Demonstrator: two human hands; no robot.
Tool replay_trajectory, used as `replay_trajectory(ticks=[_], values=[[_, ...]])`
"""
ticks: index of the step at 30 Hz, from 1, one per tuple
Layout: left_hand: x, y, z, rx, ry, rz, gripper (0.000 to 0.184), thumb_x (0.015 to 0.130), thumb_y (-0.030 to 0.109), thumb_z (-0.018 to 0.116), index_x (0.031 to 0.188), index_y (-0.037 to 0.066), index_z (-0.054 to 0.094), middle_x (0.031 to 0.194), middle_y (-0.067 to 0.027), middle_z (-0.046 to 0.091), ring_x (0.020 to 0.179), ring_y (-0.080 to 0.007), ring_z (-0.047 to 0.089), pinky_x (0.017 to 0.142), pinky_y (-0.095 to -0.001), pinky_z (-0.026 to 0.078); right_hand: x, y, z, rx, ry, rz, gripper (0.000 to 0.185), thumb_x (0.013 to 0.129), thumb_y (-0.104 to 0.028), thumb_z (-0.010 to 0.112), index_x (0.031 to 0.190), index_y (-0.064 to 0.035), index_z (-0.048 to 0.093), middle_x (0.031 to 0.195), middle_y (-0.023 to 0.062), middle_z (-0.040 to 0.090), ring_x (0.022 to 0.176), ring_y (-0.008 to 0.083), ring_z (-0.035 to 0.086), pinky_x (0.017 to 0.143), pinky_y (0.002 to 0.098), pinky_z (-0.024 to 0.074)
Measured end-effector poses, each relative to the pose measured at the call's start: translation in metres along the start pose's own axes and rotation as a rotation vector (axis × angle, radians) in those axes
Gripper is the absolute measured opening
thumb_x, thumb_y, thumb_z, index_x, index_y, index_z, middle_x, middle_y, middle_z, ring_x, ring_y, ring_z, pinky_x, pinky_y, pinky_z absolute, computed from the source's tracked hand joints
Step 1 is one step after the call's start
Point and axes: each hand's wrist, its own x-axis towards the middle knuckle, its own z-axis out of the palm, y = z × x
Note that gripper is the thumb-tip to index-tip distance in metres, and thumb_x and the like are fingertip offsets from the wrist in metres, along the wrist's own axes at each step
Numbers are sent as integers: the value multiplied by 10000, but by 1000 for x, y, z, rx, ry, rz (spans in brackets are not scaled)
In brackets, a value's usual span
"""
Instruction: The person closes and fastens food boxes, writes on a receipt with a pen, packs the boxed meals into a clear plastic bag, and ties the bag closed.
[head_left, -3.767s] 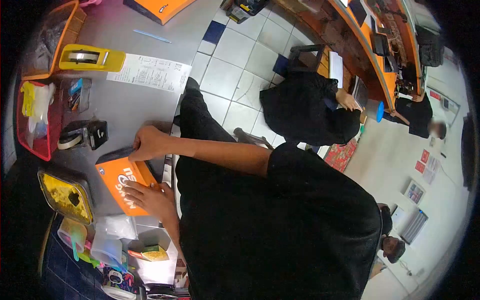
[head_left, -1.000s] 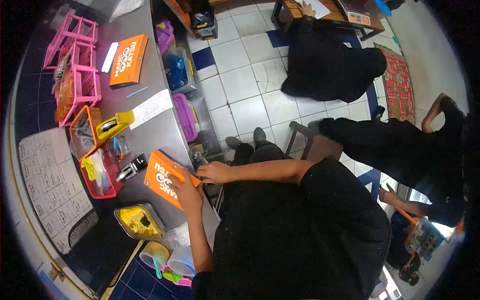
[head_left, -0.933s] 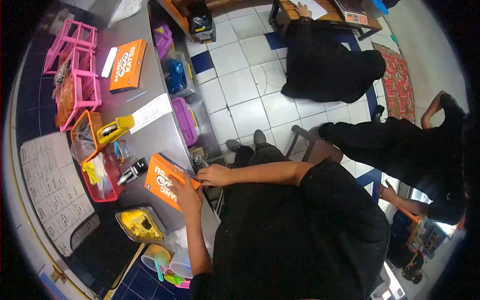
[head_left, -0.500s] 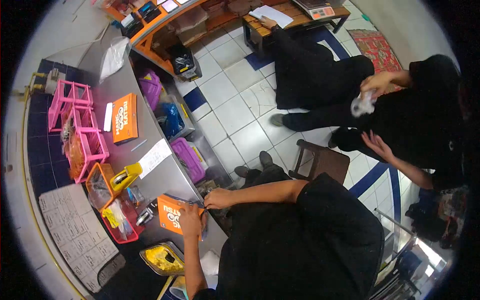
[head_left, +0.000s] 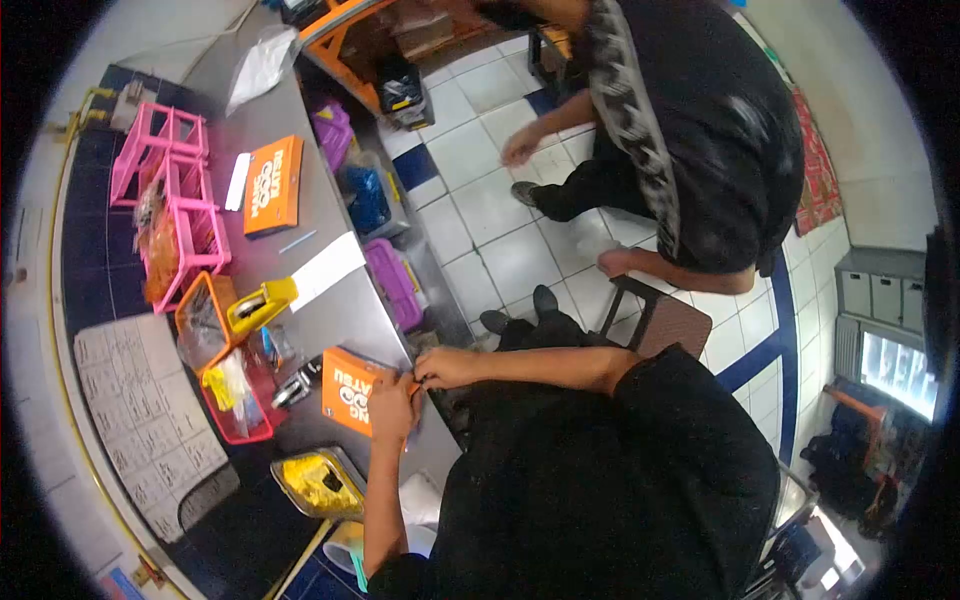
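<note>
An orange box (head_left: pixel 348 392) with white lettering lies flat near the edge of the metal counter. My left hand (head_left: pixel 394 408) grips its near side, fingers curled over the top and edge. Right beside it, my right hand (head_left: pixel 447 368) is closed at the box's corner, its fingertips close to my left fingers. What my right fingers pinch is too small and hidden to make out. Just past the box lies a small black and silver device (head_left: pixel 298 383). A second orange box (head_left: pixel 273 187) with the same lettering rests farther along the counter.
A yellow tape dispenser (head_left: pixel 262 305) sits by a white paper (head_left: pixel 328 272), red basket (head_left: pixel 243 425) and pink racks (head_left: pixel 185 240). A metal tray (head_left: pixel 318 482) holds yellow stuff. Behind are a brown stool (head_left: pixel 672 335) and a co-worker in black (head_left: pixel 715 140). Purple-lidded bins (head_left: pixel 392 285) fill the lower shelf.
A co-worker in black now bends over the floor at upper right, hiding the low table. The view has shifted slightly. My hands stay at the box, drawn closer together.
</note>
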Motion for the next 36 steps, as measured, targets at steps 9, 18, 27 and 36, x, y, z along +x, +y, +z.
replay_trajectory(ticks=[9,18,27,36], values=[[5,7,-1,-33,18,-20,209,813,207,720,989,117,651,1012,-130,598,920,-382,605,757,-481,530,-3,-7,-3,12,75,57,188,798,-170,749,883,-18,679,857,137,638,842,353,647,731,451,497],[1,6,7,-41,75,-3,215,798,183,722,988,111,653,1033,-131,597,921,-384,600,771,-480,518,10,19,6,11,-15,146,164,720,-198,807,828,-91,748,822,107,724,765,306,704,679,421,535],[3,14,4,3,89,-52,293,721,156,724,1005,100,683,1035,-123,630,857,-374,617,766,-460,521,20,27,9,88,-71,201,168,703,-183,828,817,-80,759,769,96,736,705,244,717,632,380,545],[5,23,1,16,49,-92,337,754,171,669,1089,144,687,1046,-118,600,906,-377,598,750,-464,542,25,36,8,159,-102,210,151,725,-133,817,803,-30,738,705,94,728,662,173,723,605,334,554]])
